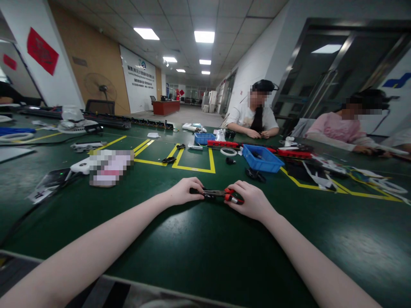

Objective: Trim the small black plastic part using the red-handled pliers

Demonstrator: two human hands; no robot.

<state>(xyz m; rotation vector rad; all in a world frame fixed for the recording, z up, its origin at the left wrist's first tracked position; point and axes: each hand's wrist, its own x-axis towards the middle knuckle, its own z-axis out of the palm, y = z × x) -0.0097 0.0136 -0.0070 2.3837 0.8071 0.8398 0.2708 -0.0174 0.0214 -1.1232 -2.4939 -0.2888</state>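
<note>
My right hand [248, 199] is closed around the red and black handles of a pair of pliers [216, 193], whose metal jaws point left. In my left hand [186, 191] the fingers are pinched on a small black part [195, 191], and the jaws reach up to it. Fingers partly cover that part, so its exact kind does not show. Both hands are low over the green table [205, 248], close together. Beyond them lie a small black piece [230, 161] and a black clip-like part [255, 174].
Past my right hand stands a blue bin [261, 159] with dark parts inside. A smaller blue bin [205, 137] and red strips [223, 144] sit farther back. On the left are a blurred-out pinkish object [111, 169] and a black device [51, 182]. Two co-workers sit across the table.
</note>
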